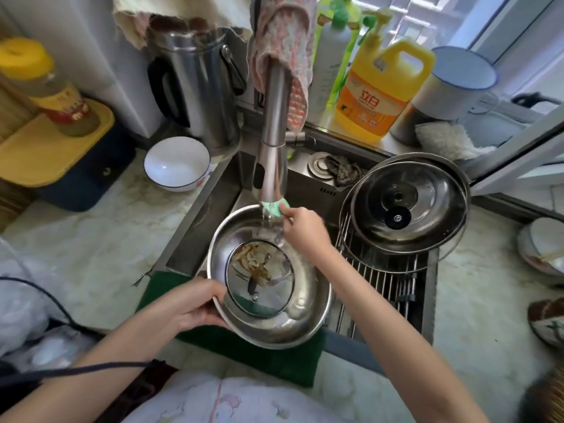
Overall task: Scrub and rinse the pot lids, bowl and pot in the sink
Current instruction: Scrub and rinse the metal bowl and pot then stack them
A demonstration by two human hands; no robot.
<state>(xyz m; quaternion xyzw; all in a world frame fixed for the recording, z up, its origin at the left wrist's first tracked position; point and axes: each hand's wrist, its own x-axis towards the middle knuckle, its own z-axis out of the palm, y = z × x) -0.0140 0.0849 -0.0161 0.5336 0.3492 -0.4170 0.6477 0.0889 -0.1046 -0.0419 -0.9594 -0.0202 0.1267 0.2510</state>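
Under the tap [274,123] at twelve o'clock, the right hand [303,228] pinches a green sponge [272,209] to wet it. The left hand [195,303] grips the bowl [305,319] at eight o'clock, steadying it.

Two hands [195,303], one steel bowl [305,319], one faucet [273,141]

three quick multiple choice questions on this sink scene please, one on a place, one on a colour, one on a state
1. Where is the white bowl?
A. on the counter, left of the sink
B. inside the sink
C. on the counter, right of the sink

2. What colour is the sponge in the right hand?
A. yellow
B. green
C. pink

3. The glass lid in the steel pot is:
A. spotless
B. smeared with brown residue
C. broken in pieces

Answers: 1 A, it stands on the counter by the sink's left edge; 2 B, the sponge is mint green; 3 B, brown streaks cross the glass.
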